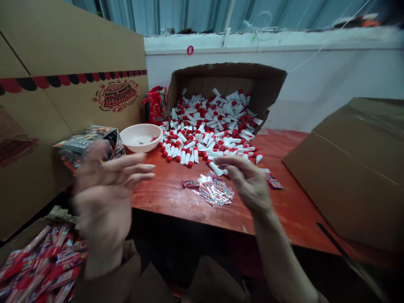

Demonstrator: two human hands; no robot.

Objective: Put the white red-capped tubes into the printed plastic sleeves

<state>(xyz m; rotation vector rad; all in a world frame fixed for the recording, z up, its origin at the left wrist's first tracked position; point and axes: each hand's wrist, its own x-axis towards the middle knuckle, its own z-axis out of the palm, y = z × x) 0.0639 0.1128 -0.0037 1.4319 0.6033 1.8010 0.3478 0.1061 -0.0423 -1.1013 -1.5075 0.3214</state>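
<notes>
My left hand (109, 189) is raised at the left, blurred, with its fingers spread and nothing in them. On the right, my right hand (249, 181) is over the red table, its fingers reaching toward the near edge of a pile of white tubes with red caps (205, 139); its fingertips are near a tube, and whether they touch it is unclear. Between the hands lie printed clear wrappers (216, 191) on the table. Another small wrapper (274, 181) lies just right of my right hand.
A cardboard box on its side (271, 84) spills the tubes. A pink bowl (139, 136) and display box (85, 141) stand left. Filled packets (47, 261) fill a container lower left. Large cartons (353, 168) flank the red table (176, 206).
</notes>
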